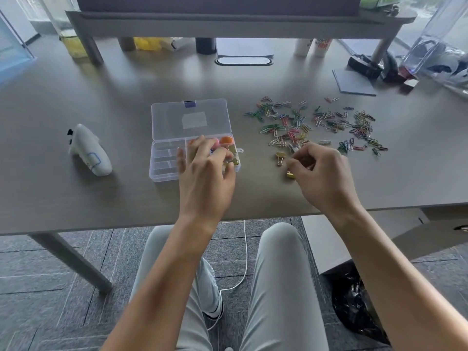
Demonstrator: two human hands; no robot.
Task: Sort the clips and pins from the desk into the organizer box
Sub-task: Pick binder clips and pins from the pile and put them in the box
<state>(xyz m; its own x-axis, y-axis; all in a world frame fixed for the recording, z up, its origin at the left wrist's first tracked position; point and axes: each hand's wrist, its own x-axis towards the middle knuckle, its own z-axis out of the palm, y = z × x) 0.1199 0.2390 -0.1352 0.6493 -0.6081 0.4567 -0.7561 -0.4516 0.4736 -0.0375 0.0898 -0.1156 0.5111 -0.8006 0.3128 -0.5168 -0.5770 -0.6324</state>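
While left hand [205,171] hovers loose-fingered over clear plastic organizer box [164,158], right hand [321,171] pinches small gold binder clip [291,175]; next: drop it w/ the gold ones.

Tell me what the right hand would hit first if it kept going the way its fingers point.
Probably the gold binder clip lying just past the right hand, whose fingers aim up-left across the desk; depth is hard to judge.

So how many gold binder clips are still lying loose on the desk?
2 in plain view: one gold binder clip left of the right hand, another at its near edge. The hand may hide more.
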